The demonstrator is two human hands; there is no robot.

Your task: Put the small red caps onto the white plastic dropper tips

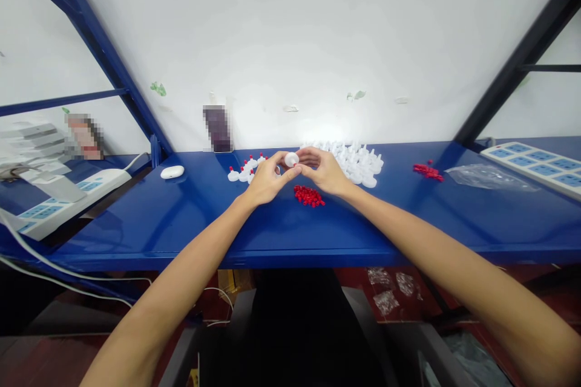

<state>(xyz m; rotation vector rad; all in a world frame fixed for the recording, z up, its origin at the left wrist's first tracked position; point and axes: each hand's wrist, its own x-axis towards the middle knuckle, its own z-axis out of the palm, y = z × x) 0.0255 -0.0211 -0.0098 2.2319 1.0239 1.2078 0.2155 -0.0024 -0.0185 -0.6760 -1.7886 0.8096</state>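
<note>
A white case (172,172) lies toward the left of the blue tabletop (181,217). To its right stands a small group of red-tipped white pieces (233,174), partly hidden by the left hand (265,180). That hand's fingers are clamped on one white piece (291,159), held above the tabletop with its round face toward the viewer. Just below the meeting fingertips, well within reach, lies a pile of red caps (309,196). The right hand (329,173) closes its fingers on the same piece from the other side. A speck of red shows where the thumbs meet, so the step in hand looks like fitting a cap; whether it is seated cannot be told. The next move seems to call for a steady left hold and a straight push from the right thumb. Behind the right hand spreads a heap of white pieces (370,164), apparently uncapped. Farther right come a second cluster of red caps (428,171), a clear plastic bag (488,177) and a power strip (540,164).
</note>
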